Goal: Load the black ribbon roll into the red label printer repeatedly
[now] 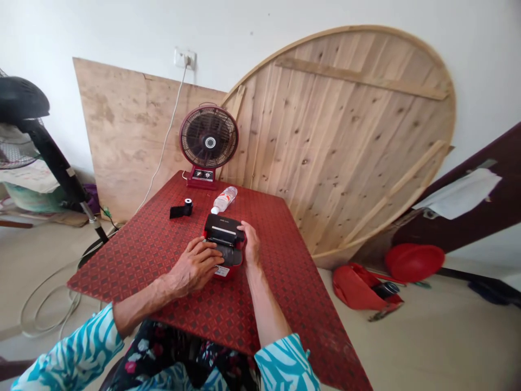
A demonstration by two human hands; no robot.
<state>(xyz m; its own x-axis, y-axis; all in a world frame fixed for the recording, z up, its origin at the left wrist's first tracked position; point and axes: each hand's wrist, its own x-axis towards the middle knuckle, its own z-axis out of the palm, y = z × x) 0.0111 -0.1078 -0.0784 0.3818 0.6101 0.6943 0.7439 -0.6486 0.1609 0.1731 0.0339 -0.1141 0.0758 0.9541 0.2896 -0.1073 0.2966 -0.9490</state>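
A small red-and-black box-like device (224,227), its black lid raised and a white label on the near side, sits on the table in front of me. My right hand (251,243) wraps its right side, with fingers at the lid's corner. From the left, my left hand (201,264) grips the near part, fingertips on the dark inside; its thumb is hidden. Beyond the device a clear plastic bottle (226,199) with a white cap lies on its side. To the left rests a black piece (178,212) with a white ring-shaped end.
A maroon table fan (209,138) stands at the back of the red patterned table (285,282). A round wooden tabletop (345,136) leans on the wall. At left stands a black floor fan (52,152). A red basin (415,262) and red bag (354,288) are at right.
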